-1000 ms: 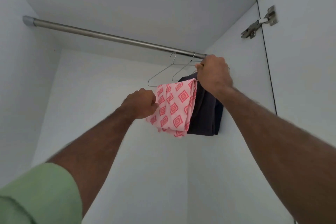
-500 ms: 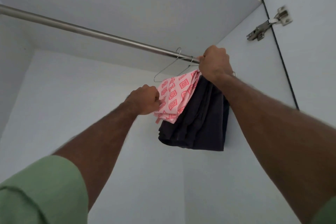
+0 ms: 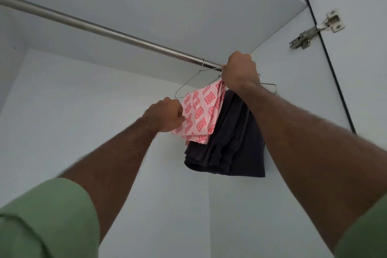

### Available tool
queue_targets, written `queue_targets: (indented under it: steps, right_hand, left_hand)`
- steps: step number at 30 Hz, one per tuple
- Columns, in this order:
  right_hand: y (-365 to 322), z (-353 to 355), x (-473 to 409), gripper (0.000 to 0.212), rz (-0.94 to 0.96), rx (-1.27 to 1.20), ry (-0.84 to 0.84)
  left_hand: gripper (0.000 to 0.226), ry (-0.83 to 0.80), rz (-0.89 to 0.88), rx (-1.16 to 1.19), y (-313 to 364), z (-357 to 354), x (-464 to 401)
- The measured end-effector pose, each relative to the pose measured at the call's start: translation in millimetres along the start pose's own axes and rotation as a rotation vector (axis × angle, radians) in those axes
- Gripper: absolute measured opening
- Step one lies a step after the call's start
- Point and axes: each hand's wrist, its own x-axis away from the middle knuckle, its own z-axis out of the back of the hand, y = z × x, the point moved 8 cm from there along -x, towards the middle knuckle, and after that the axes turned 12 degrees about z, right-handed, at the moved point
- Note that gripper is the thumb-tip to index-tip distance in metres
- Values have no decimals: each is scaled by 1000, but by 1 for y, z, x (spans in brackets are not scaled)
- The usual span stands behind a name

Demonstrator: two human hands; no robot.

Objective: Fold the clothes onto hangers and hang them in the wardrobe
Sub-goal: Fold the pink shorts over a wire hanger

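— What fills my view first?

— The wardrobe (image 3: pixel 62 132), smooth pale matte panels all round, and the brushed steel rail (image 3: pixel 104 29), a round tube slanting from upper left down toward the right wall.

— And the clothes?

— I see a dark charcoal garment (image 3: pixel 230 148), soft and folded in thick layers, hanging lowest at the right end of the rail. Just in front, touching it, is the pink cloth (image 3: pixel 201 115) printed with red diamonds, thinner and creased. Both drape from thin wire hangers (image 3: pixel 189 84); one hook sits over the rail, the other hook I can't make out.

— My hands?

— My right hand (image 3: pixel 240 71) is fisted at the top of the hangers, right under the rail. My left hand (image 3: pixel 165 117) is curled at the pink cloth's left edge, pinching it. Green sleeves (image 3: pixel 48 216) show low.

— Anything small?

— A metal door hinge (image 3: pixel 314 31), upper right.
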Motion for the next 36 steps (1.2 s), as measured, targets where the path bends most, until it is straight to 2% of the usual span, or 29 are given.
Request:
queue_targets:
  steps: [14, 24, 28, 36]
  right_hand:
    - [14, 2, 15, 17, 11, -113, -13]
    - [35, 33, 46, 52, 86, -125, -20]
    - [49, 49, 64, 47, 129, -58, -49]
    - [80, 72, 110, 40, 131, 59, -138]
  left_hand:
    - [23, 4, -22, 25, 26, -3, 4]
    - [28, 142, 3, 67, 66, 21, 34]
    - [37, 171, 15, 98, 86, 27, 52]
    - [28, 219, -17, 247, 129, 31, 95]
